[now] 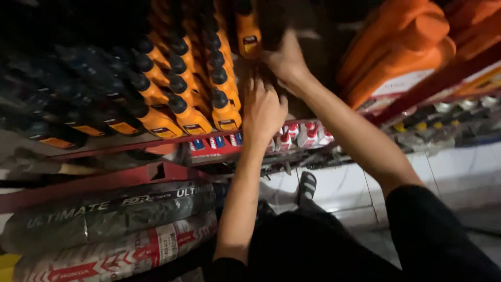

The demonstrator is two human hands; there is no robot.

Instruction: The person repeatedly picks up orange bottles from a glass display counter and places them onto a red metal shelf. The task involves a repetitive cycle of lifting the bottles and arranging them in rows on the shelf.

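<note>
Orange bottles (190,117) with black caps: rows already packed on shelf (172,143), left. Gap at right end unfilled. Left hand (263,109) curled at row's edge, grip unclear. Right hand (286,58), farther, grasping dark item, indistinct.

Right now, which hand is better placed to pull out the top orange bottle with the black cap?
The right hand, likely: it is raised beside the orange plastic bottle, apparently touching it. The left hand sits lower, by the shelf edge.
</note>
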